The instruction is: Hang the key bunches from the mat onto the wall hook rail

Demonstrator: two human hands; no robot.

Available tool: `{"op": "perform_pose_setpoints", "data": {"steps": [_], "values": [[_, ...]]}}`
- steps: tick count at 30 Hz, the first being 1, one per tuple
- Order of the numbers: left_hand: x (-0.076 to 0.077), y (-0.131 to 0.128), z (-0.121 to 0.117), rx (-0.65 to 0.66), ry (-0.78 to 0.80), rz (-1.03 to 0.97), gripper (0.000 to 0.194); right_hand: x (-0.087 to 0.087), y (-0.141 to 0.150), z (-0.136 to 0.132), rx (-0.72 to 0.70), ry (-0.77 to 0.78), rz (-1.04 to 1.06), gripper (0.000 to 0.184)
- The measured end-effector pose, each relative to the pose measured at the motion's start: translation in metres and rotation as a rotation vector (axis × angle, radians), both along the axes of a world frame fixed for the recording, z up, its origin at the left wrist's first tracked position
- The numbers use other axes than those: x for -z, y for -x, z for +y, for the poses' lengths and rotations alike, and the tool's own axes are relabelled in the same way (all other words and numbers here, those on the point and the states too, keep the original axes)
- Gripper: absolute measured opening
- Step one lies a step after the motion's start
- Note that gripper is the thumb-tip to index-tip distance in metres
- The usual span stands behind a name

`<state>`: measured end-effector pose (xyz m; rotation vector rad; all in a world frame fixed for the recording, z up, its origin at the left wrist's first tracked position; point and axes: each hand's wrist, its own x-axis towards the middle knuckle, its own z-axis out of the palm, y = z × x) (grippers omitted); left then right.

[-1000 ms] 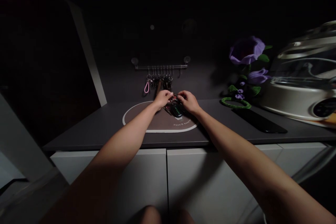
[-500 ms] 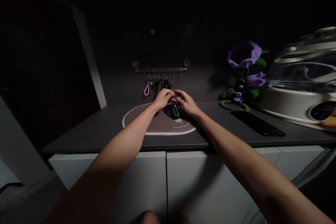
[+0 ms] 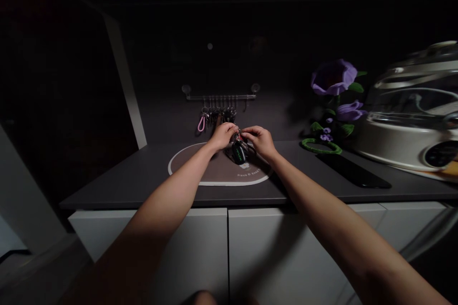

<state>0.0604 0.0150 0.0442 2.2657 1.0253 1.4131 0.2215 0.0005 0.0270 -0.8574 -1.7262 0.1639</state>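
Note:
My left hand (image 3: 222, 137) is closed, thumb and fingertips pinching the top of a bunch of keys (image 3: 238, 153). A dark oval fob with green lettering hangs from the bunch, and a small red piece shows near its top. From the right, my right hand (image 3: 264, 143) pinches the bunch by that red piece. What exactly lies between the fingertips is too small to make out. The bunch is just above a brown oval mat (image 3: 189, 164) with a white rim. Behind my hands, more keys (image 3: 229, 115) and a pink loop strap (image 3: 202, 124) hang from a clear hook rail (image 3: 222, 97).
To the right stand purple knitted flowers (image 3: 334, 78) with a green ring base (image 3: 322, 146). A black phone-like slab (image 3: 352, 170) lies before them. A white appliance with a clear lid (image 3: 397, 138) fills the far right of the dark counter (image 3: 118, 176).
My right hand has drawn slightly right, its fingers now pinched by the red piece, which shows more. My left hand stays on the bunch. The fob has turned a little.

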Motion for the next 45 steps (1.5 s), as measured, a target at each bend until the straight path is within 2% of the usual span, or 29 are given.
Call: {"op": "perform_pose_setpoints", "data": {"steps": [9, 13, 17, 20, 24, 34, 39, 45], "values": [[0.001, -0.006, 0.001, -0.014, 0.185, -0.239, 0.026, -0.002, 0.006, -0.003, -0.109, 0.074, 0.023, 0.026], [-0.002, -0.007, -0.003, -0.043, 0.104, -0.242, 0.026, -0.004, 0.010, -0.008, -0.216, 0.186, 0.140, 0.029], [-0.007, -0.008, -0.010, -0.091, -0.031, -0.208, 0.025, -0.008, 0.014, -0.013, -0.278, 0.215, 0.226, 0.030], [-0.010, -0.008, -0.012, -0.100, -0.082, -0.208, 0.025, -0.011, 0.015, -0.015, -0.261, 0.204, 0.242, 0.031], [-0.010, -0.009, -0.012, -0.070, -0.063, -0.256, 0.025, -0.013, 0.018, -0.018, -0.244, 0.221, 0.246, 0.029], [-0.011, -0.006, -0.009, 0.065, 0.036, -0.555, 0.031, -0.023, 0.025, -0.002, -0.239, 0.160, 0.224, 0.025], [-0.011, -0.001, 0.000, -0.018, 0.066, -0.672, 0.031, -0.039, 0.025, 0.012, -0.200, 0.115, 0.239, 0.022], [-0.010, 0.004, 0.006, -0.121, 0.172, -0.709, 0.022, -0.060, 0.018, 0.042, -0.136, 0.125, 0.256, 0.019]]}}
